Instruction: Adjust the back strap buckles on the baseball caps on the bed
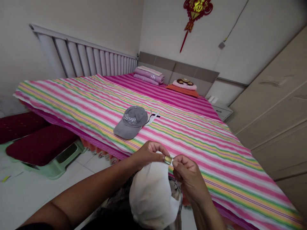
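Observation:
A white cap [153, 195] hangs below my hands in front of my lap, with the opening at its back facing right. My left hand [151, 155] pinches its back strap beside a brass-coloured buckle [168, 159]. On the other side of the buckle, the fingers of my right hand [188, 171] are closed on the strap's white end. Beyond my hands a grey cap [134, 118] with white lettering lies on the bed, its brim toward me. Just to its right is a white and dark strip [152, 118], perhaps a tag.
The striped bedspread [203, 140] covers the bed before me. Folded purple bedding [148, 76] and a pink and orange pile [184, 87] lie by the headboard [165, 65]. At left stand green stools [57, 167] with dark red tops; a wardrobe [275, 105] stands at right.

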{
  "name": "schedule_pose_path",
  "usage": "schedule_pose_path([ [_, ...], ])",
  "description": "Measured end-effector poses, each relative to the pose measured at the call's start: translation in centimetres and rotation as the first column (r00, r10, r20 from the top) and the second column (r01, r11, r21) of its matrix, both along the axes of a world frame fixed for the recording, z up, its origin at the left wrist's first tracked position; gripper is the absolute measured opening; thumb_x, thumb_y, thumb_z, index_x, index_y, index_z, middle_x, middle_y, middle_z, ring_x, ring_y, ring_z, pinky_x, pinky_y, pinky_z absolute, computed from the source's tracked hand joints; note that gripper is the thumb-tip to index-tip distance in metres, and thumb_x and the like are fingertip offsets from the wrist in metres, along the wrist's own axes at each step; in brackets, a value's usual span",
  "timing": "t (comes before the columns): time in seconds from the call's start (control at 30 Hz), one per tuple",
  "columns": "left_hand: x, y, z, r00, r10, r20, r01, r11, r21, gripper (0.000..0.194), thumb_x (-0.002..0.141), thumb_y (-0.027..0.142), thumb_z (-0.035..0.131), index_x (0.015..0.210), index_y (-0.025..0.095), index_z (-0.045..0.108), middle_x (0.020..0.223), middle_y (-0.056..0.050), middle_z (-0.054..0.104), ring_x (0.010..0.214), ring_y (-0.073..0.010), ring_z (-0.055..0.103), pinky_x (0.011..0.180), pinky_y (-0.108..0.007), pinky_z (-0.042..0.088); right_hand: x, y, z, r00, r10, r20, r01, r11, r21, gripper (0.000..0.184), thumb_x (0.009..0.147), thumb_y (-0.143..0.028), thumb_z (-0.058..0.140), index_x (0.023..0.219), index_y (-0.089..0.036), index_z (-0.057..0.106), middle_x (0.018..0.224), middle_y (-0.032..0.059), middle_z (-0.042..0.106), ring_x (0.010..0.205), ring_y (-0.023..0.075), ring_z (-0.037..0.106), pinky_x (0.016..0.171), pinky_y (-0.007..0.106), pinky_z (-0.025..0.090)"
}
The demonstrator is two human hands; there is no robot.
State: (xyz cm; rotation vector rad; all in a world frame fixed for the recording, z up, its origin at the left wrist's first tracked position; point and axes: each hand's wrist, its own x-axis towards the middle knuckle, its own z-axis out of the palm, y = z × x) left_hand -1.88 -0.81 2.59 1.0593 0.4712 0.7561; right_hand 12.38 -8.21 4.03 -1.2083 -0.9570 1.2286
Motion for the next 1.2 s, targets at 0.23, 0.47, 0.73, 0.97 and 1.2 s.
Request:
schedule_pose_path([
  [0.23,0.1,-0.2,0.1,0.999,0.035,-0.034,-0.035,0.999,-0.002,0.024,0.051,0.025,0.075,0.067,0.01,0.065,0.058,-0.003,0.062,0.047,-0.0075,0.052,0.049,-0.019,0.039,-0.3,0.2,0.2,1.0,0.008,-0.02,-0.008,1.0,-0.013,0.021,0.063,-0.031,0.065,0.058,-0.016,0.051,0.038,-0.0091,0.034,0.036,0.0041,0.024,0.039,0.021,0.014],
  [0.47,-0.6,-0.1,0.0,0.998,-0.043,-0.036,0.043,0.999,0.02,0.033,0.049,0.023,0.076,0.078,0.011,0.067,0.068,-0.005,0.066,0.058,-0.0114,0.057,0.058,-0.022,0.042,-0.2,-0.2,-0.1,0.983,0.07,-0.172,-0.079,0.996,-0.048,0.021,0.07,-0.034,0.059,0.065,-0.019,0.045,0.042,-0.01,0.035,0.036,0.0038,0.018,0.038,0.019,0.012],
  [0.73,-0.2,-0.2,-0.3,0.994,-0.009,-0.108,0.021,0.994,0.106,0.033,0.047,0.02,0.076,0.077,0.011,0.066,0.064,-0.003,0.063,0.056,-0.0092,0.053,0.055,-0.02,0.041,-0.3,-0.5,-0.1,0.966,0.132,-0.222,-0.137,0.99,-0.011,0.018,0.067,-0.026,0.063,0.062,-0.017,0.048,0.046,-0.0062,0.045,0.037,0.0033,0.025,0.04,0.019,0.017],
  [0.97,-0.4,-0.2,0.0,0.998,0.027,-0.062,-0.025,0.999,0.032,0.029,0.048,0.022,0.076,0.072,0.011,0.065,0.063,-0.003,0.063,0.055,-0.0087,0.054,0.055,-0.019,0.041,0.4,-0.5,-0.2,0.971,0.173,-0.165,-0.181,0.983,-0.034,0.018,0.071,-0.034,0.058,0.072,-0.017,0.052,0.055,-0.0012,0.054,0.045,0.0087,0.042,0.045,0.021,0.03],
  [1.2,-0.3,-0.2,0.3,0.999,0.012,-0.047,-0.014,0.999,-0.046,0.029,0.046,0.02,0.076,0.072,0.011,0.066,0.061,-0.003,0.063,0.05,-0.0085,0.053,0.051,-0.019,0.04,1.1,-0.3,-0.3,0.99,0.137,0.021,-0.135,0.989,-0.056,0.022,0.067,-0.032,0.063,0.06,-0.017,0.049,0.041,-0.0055,0.045,0.038,0.0066,0.032,0.041,0.019,0.024],
])
